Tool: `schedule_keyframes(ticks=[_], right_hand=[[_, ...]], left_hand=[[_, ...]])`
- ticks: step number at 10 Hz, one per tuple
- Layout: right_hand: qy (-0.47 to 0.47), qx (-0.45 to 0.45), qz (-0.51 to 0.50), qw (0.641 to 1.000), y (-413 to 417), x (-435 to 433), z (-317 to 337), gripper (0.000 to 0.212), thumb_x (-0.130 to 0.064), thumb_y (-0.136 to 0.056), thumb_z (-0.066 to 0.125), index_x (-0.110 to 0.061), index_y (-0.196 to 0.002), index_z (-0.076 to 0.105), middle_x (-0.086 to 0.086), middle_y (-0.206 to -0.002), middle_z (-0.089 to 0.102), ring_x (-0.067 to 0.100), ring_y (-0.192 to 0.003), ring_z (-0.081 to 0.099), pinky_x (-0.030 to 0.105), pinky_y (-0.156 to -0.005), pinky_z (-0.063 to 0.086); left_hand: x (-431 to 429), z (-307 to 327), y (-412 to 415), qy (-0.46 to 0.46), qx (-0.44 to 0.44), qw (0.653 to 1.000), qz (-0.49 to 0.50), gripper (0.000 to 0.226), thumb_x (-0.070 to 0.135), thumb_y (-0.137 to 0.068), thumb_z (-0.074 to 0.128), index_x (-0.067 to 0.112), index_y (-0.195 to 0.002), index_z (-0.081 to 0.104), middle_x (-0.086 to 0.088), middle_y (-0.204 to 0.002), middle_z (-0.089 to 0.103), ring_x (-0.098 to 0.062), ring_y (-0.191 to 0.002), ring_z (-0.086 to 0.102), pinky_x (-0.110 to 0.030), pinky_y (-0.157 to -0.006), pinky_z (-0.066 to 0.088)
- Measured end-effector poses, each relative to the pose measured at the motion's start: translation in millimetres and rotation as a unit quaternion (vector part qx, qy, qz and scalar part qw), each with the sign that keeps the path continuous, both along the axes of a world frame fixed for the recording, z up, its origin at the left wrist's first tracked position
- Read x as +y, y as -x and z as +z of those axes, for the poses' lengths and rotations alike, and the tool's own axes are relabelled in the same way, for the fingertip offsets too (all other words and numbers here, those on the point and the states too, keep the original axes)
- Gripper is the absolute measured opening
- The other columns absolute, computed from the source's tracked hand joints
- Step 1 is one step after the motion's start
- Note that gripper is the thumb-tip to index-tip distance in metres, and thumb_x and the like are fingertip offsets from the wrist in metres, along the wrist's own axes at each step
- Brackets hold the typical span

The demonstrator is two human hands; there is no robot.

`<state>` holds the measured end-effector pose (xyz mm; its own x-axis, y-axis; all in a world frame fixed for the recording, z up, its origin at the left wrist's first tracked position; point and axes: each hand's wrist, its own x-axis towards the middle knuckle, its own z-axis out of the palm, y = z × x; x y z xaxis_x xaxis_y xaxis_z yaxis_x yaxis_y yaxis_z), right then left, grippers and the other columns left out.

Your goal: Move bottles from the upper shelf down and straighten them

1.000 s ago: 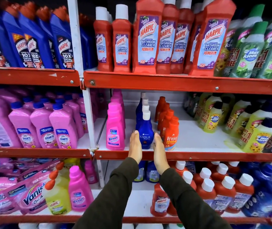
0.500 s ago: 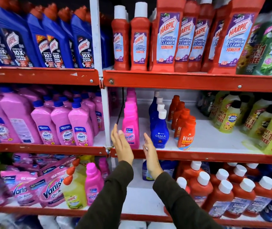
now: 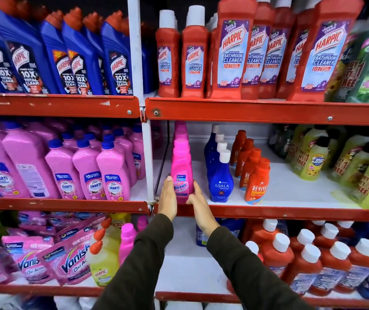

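While both hands clamp it, the pink Vanish bottle (image 3: pixel 181 175) stands upright at the near edge of the middle shelf (image 3: pixel 268 213), front of a row of same pink btls running back, just right of the white upright post (image 3: pixel 144 139). Left hand (image 3: pixel 167 199) is flat against its left side, fingers straight and pointing up; right hand (image 3: pixel 198 195) wraps the lower right side, fingers curled round the label. Dark sleeves on both arms. Right of it, a bit apart: a row of blue Ujala bottles (image 3: pixel 221 182), then orange Revive bottles (image 3: pixel 256 184), then yellow-green btls further right. Red Harpic bathroom cleaner bottles (image 3: pixel 232 52) crowd the upper shelf (image 3: pixel 268 111) directly above.
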<state>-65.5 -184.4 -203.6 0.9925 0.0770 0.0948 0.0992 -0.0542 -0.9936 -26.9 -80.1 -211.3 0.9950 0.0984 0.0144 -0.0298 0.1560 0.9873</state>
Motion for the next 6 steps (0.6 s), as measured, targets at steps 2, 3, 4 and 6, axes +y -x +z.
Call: schedule_keyframes(ticks=[2, 3, 4, 6], right_hand=[[0.009, 0.004, -0.004, 1.000, 3, 1, 1, 0.061, -0.009, -0.096, 0.047, -0.029, -0.152, 0.033, 0.000, -0.144, 0.051, 0.010, -0.128, 0.053, 0.017, -0.094, 0.047], [0.023, 0.005, 0.007, 1.000, 5, -2, 6, 0.062, -0.011, -0.096, 0.045, -0.028, -0.154, 0.030, 0.001, -0.150, 0.046, 0.011, -0.132, 0.048, 0.023, -0.103, 0.042], [0.034, -0.008, -0.001, 0.999, 19, -10, 21, 0.062, -0.016, -0.100, 0.041, -0.027, -0.157, 0.020, -0.007, -0.155, 0.033, 0.006, -0.139, 0.034, 0.025, -0.109, 0.032], [-0.025, -0.254, -0.136, 0.957, 39, -62, 104, 0.048, -0.014, -0.087, 0.047, -0.022, -0.133, 0.055, 0.000, -0.138, 0.056, 0.013, -0.124, 0.053, 0.042, -0.111, 0.043]], left_hand=[[-2, 2, 5, -0.026, -0.009, 1.000, 0.005, 0.088, 0.081, -0.089, 0.032, 0.016, -0.147, 0.050, -0.013, -0.133, 0.065, -0.025, -0.123, 0.064, -0.053, -0.113, 0.047], [0, -12, -7, -0.040, -0.008, 0.999, 0.004, 0.123, 0.102, -0.067, 0.031, 0.018, -0.156, 0.038, -0.013, -0.149, 0.055, -0.027, -0.136, 0.055, -0.055, -0.119, 0.040], [-6, 2, 8, -0.089, -0.015, 0.996, 0.018, 0.118, 0.103, -0.069, 0.024, 0.030, -0.163, 0.024, -0.007, -0.168, 0.032, -0.026, -0.156, 0.028, -0.055, -0.127, 0.024], [-29, 66, 40, -0.280, -0.312, 0.900, 0.122, 0.068, 0.045, -0.107, 0.025, 0.020, -0.166, 0.004, 0.010, -0.172, -0.004, -0.007, -0.159, -0.011, -0.031, -0.130, -0.005]])
